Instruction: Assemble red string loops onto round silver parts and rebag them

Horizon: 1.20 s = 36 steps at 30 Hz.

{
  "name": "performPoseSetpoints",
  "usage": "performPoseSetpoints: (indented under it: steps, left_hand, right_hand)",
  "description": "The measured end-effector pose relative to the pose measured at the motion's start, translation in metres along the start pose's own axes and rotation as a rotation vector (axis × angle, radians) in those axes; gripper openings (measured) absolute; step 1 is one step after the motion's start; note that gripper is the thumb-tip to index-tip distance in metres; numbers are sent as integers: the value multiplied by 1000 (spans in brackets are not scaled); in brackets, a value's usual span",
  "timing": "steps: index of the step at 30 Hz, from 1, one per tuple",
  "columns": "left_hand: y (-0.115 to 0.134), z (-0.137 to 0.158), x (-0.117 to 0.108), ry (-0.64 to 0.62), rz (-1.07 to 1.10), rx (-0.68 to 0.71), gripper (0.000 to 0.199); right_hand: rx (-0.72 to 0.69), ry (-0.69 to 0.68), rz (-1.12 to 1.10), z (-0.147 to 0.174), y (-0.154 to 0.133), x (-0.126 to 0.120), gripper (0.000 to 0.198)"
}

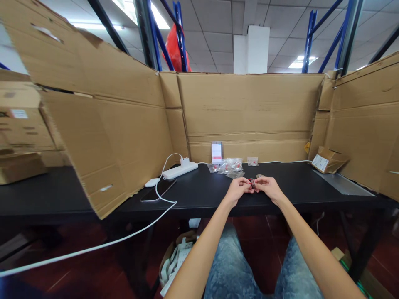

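Over the front part of the black table, my left hand and my right hand meet fingertip to fingertip. Pinched between them is a small dark and red item, too small to make out its kind. Both hands have their fingers closed on it. Just beyond the hands lies a pile of small clear plastic bags with reddish bits inside. One more little bag lies apart, to the right of the pile. A lit phone stands upright behind the bags.
Cardboard walls enclose the table at the back and sides. On the left are a white power strip, a dark phone and a white cable hanging past the edge. A small cardboard box sits at the right.
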<state>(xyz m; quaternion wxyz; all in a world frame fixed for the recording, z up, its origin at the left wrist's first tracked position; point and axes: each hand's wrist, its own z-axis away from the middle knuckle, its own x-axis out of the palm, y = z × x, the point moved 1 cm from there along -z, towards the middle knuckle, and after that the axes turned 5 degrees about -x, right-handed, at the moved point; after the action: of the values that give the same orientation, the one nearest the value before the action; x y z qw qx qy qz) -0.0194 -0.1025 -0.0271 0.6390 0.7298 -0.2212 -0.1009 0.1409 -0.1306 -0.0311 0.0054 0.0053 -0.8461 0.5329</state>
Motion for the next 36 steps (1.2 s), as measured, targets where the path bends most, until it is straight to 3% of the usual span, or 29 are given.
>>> performPoseSetpoints:
  steps: [15,27,33,36]
  left_hand:
    - [4,3,2,-29,10,10,8]
    - [3,-1,1,106,24,-8,12]
    - [5,2,5,52,-184,108,28]
    - [2,1,3,80,-249,105,19]
  right_hand:
    - [10,-73,23,4,-8,5,48]
    - [6,-8,-14,3,-6,4,46]
    - [-42,-73,116,2,1,6,50]
    - [-68,-126,123,1,1,6,51]
